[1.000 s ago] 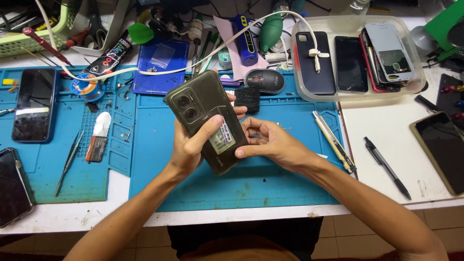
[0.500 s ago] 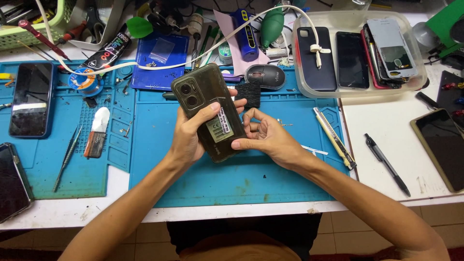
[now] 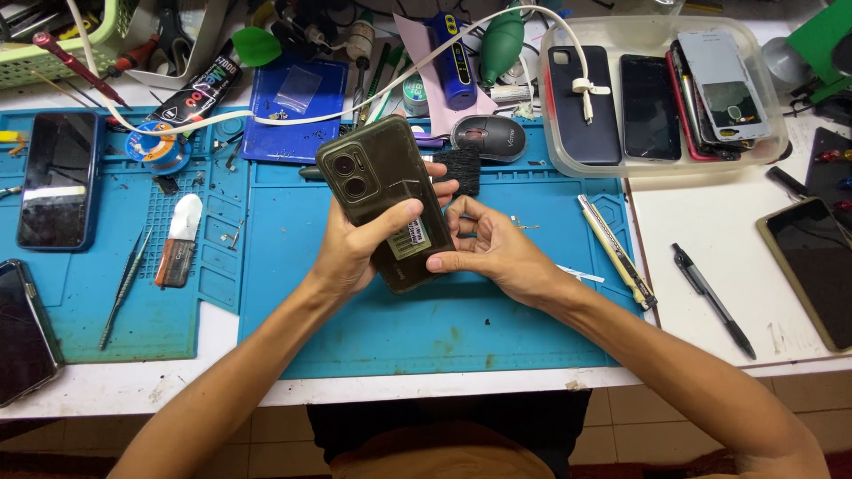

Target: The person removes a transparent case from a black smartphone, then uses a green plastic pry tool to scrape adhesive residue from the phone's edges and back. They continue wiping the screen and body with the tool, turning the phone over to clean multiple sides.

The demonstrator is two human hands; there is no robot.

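Both hands, left hand [image 3: 355, 253] and right hand [image 3: 493, 253], grip the dark olive rectangular phone [image 3: 386, 200] by its edges above the bare blue rubber mat [image 3: 444, 328].

Two bare hands are in view, a left hand [image 3: 355, 253] and a right hand [image 3: 497, 253], with one dark olive smartphone in a case [image 3: 383, 200] between them. Two blue silicone work mats [image 3: 426, 319] lie on the desk. One clear plastic tray [image 3: 577, 164] at the desk's far right edge contains at least four phones or phone cases, some stacked. Three more phones lie loose: two dark ones at the left edge [image 3: 58, 177] [image 3: 22, 328] and one gold-edged one at the right edge [image 3: 812, 266]. There is one black pen [image 3: 713, 300], one grey computer mouse [image 3: 487, 137], one pair of metal tweezers [image 3: 120, 288], one white cable [image 3: 266, 115] and one green mesh basket [image 3: 53, 44].
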